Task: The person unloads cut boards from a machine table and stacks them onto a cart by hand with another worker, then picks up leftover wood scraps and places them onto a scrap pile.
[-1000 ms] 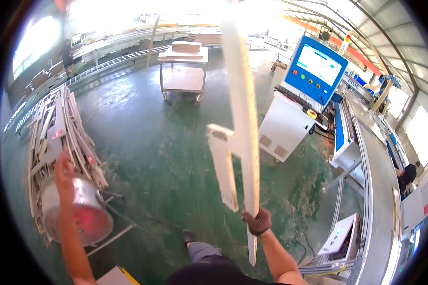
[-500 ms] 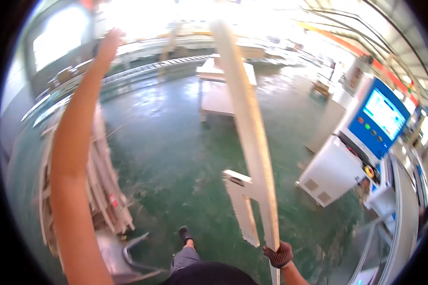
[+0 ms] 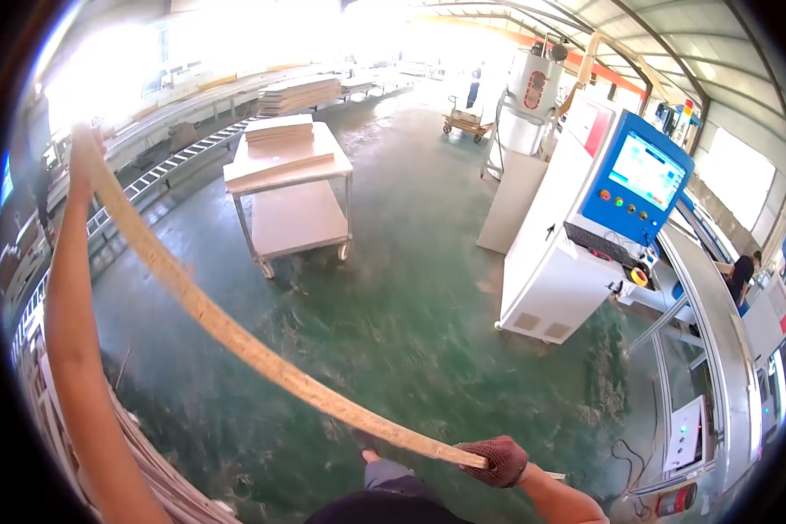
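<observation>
A long, narrow particle-board strip point(image 3: 262, 354) runs diagonally across the head view, its rough tan edge facing me and looking curved through the lens. My right hand point(image 3: 502, 461), in a dark knitted glove, is closed round its near end by my waist. At the far upper-left end, my left hand point(image 3: 89, 148) is raised on an outstretched arm and grips the strip. Glare washes out most of its fingers. Below the left arm lies a pile of long board offcuts point(image 3: 153, 454) on the floor.
A wheeled cart point(image 3: 301, 240) carrying stacked panels stands ahead. To the right are a white machine cabinet point(image 3: 546, 293) with a blue control panel point(image 3: 598, 205) and a metal-framed machine point(image 3: 716, 349). A roller conveyor point(image 3: 153, 179) runs along the left. Other people stand farther off.
The strip has swung from nearly upright to a leftward diagonal, and its notched side no longer shows. My left hand has come from apart to its far end. The view has turned right.
</observation>
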A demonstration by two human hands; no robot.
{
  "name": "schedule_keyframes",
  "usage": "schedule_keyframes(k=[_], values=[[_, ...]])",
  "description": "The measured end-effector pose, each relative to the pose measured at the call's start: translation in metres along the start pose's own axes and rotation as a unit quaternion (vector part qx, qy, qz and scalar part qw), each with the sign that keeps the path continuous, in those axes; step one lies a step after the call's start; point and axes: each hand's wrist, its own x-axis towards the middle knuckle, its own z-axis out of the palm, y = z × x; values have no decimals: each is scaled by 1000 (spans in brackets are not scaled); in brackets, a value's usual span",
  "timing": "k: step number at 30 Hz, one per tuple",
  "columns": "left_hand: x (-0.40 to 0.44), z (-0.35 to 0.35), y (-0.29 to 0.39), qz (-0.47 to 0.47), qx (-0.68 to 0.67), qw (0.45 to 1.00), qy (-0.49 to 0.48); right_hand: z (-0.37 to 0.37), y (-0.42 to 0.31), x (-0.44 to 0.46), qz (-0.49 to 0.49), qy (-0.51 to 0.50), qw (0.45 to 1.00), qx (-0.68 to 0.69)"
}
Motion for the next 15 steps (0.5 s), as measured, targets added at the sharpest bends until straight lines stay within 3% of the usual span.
schedule_keyframes(k=[3,5,6,8,11,15], values=[[84,-69,-172,30,-212,970,-117,30,33,117,-30,0,1000,1],[147,-132,-293,-91,-395,877,-258,57,48,207,-36,-15,999,5],[125,-105,-272,-72,-281,955,-56,67,53,256,-72,8,997,-1],[111,-72,-251,-96,-198,968,122,91,58,359,-107,14,994,-19],[108,-95,-235,-98,-157,950,251,109,48,510,-176,-7,984,-40],[125,-158,-218,-105,-116,932,327,132,1,660,-217,-62,974,-31]])
